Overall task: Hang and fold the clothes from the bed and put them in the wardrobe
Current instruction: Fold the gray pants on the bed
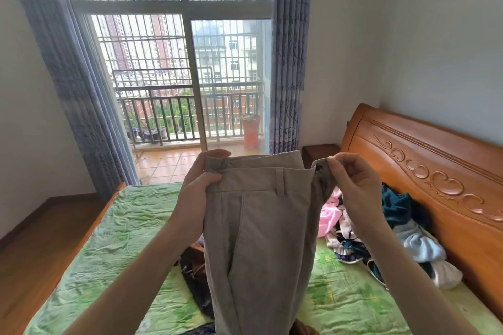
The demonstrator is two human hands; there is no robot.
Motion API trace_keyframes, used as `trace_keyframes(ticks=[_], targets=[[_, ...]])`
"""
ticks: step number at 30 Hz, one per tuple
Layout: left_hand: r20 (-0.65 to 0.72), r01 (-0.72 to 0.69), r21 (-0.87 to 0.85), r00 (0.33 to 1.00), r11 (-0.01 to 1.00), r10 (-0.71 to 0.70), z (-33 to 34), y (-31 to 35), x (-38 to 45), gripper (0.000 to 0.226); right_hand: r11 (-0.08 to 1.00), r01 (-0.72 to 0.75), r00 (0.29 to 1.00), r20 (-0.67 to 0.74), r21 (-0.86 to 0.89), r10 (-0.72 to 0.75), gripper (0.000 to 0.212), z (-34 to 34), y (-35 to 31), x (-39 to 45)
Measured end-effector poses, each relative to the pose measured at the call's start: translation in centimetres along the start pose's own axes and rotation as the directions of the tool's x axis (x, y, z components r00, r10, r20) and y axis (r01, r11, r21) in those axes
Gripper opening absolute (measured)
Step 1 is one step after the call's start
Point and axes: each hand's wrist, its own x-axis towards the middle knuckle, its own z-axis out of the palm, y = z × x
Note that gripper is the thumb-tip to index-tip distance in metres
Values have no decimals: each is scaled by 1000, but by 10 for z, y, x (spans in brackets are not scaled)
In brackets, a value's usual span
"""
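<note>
Head view: beige trousers [258, 226] held up over the bed [109, 239], waistband on top, belt loop and side pocket seam visible, legs hanging down out of frame. Left hand [200, 187] grips the waistband's left corner, fingers closed on cloth; right hand [353, 185] pinches the button end. Clothes pile [381, 228] lies by the headboard [424, 171]; left half of the green sheet is bare

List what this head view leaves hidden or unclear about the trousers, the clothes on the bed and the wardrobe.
- Beige trousers, held up by the left hand and right hand: legs cut off by the bottom edge.
- Dark garments on the bed: mostly hidden behind the trousers.
- Clothes pile by the headboard: tangled, item count unclear.
- Wardrobe: out of frame.
</note>
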Motion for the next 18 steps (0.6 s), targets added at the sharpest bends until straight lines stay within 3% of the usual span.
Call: trace_keyframes(ticks=[2,5,7,10,12,14,15,17,18], targets=[[20,3,-17,1000,1000,-3,2,-3,-1,45,999,-5,995,102,-39,9,2,4,-3,-1],[68,-7,-28,998,1000,9,7,-6,-6,43,995,-95,959,264,-37,101,16,8,-3,-2],[88,-16,-30,996,999,18,11,-8,-8,43,992,-113,943,309,-57,125,14,13,-2,-5],[67,-43,47,997,998,40,17,-14,-13,50,988,5,974,223,-156,30,10,21,7,-12],[130,-160,244,983,957,131,18,-19,-19,46,983,32,992,126,-182,-9,9,25,14,-14],[271,-342,472,933,813,235,11,-23,-23,64,983,4,1000,22,-185,0,10,26,17,-15],[355,-437,579,895,688,269,5,-27,-20,74,983,-10,1000,-19,-183,6,11,25,18,-14],[475,-560,693,828,454,298,-3,-31,-16,67,982,-20,999,-53,-187,11,11,23,18,-12],[483,-578,705,816,412,319,-5,-32,-14,56,983,-16,999,-34,-183,10,9,22,18,-11]])
